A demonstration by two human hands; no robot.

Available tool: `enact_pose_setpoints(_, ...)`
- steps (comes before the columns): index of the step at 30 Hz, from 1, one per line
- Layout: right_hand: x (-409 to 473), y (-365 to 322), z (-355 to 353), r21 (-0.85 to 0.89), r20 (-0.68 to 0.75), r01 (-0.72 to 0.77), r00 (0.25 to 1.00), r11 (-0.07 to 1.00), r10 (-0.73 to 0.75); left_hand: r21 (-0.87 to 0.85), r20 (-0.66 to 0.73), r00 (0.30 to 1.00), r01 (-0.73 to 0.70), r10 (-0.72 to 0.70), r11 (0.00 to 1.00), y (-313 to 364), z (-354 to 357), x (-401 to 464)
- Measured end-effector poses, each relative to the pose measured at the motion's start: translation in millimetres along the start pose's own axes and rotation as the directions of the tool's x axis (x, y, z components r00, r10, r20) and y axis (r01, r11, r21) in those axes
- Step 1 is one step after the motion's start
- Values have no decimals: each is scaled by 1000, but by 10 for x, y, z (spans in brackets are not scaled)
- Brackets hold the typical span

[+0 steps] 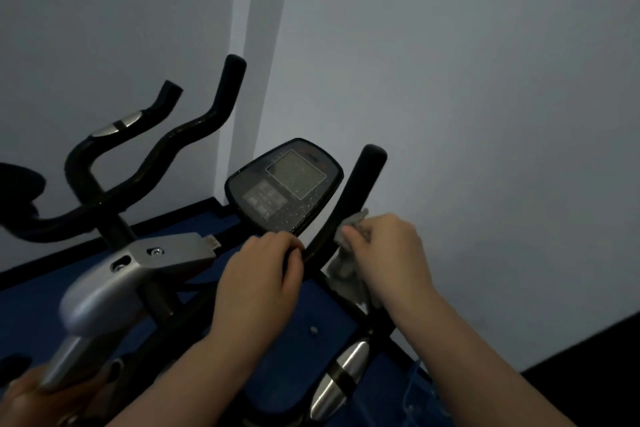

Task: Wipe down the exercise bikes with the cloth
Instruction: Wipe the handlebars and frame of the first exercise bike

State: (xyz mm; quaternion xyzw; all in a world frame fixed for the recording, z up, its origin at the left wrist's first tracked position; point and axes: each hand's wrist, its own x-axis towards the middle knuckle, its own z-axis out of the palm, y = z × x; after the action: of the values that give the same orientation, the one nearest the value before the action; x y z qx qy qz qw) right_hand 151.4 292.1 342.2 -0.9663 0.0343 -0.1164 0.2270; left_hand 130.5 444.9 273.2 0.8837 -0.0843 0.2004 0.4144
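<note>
Obstacles and free room about the hands. The right hand [388, 253] presses a crumpled grey cloth [346, 253] to a black upright handlebar bar [349, 204]; open room lies to its right, before the pale grey wall [485, 114]. The dark oval console with grey screen [284, 184] stands just beyond the left hand [263, 274]. A second bike's curved black handlebars [156, 149] and silver-grey metal bracket [138, 263] close off its left.

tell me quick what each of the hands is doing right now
Left hand: fingers curled round the bike's black handlebar, gripping it.
Right hand: holds the grey cloth against the same bar.
</note>
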Motion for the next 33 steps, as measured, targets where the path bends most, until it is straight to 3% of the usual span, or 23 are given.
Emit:
enact_pose_setpoints(2,-46,-3,-74,-36,60,65,996,997,-63,-11,8,1000,-2,2,1000,-14,-22,-17)
enact_pose_setpoints(3,-59,-27,-148,-11,13,123,992,992,-123,-20,20,1000,0,1,1000,-18,-46,-19)
enact_pose_setpoints(6,-21,-129,-279,46,-328,332,896,942,-299,-27,74,997,30,-28,999,-61,-125,-24)
enact_pose_setpoints(7,-18,-165,-228,2,-339,334,887,943,-314,-3,92,995,33,-33,999,-84,-166,-38)
enact_pose_setpoints(10,-197,-188,164,-84,-224,274,932,958,-286,72,112,992,58,-66,996,-191,-369,-150)
enact_pose_setpoints(14,-482,-248,487,75,-283,288,924,955,-257,134,60,988,132,-141,982,-409,-694,-429)
enact_pose_setpoints(19,-505,-241,374,182,-80,341,940,922,-331,206,57,983,158,-173,966,-383,-764,-578)
enact_pose_setpoints(22,-336,-148,241,151,-228,288,941,946,-250,204,49,982,169,-182,964,-393,-748,-549)
enact_pose_setpoints(25,-442,-201,418,163,-285,251,938,954,-198,154,38,976,205,-213,967,-427,-752,-572)
enact_pose_setpoints(33,-671,-382,732,118,-299,391,891,913,-342,-42,-12,914,406,-406,913,-426,-887,-761)
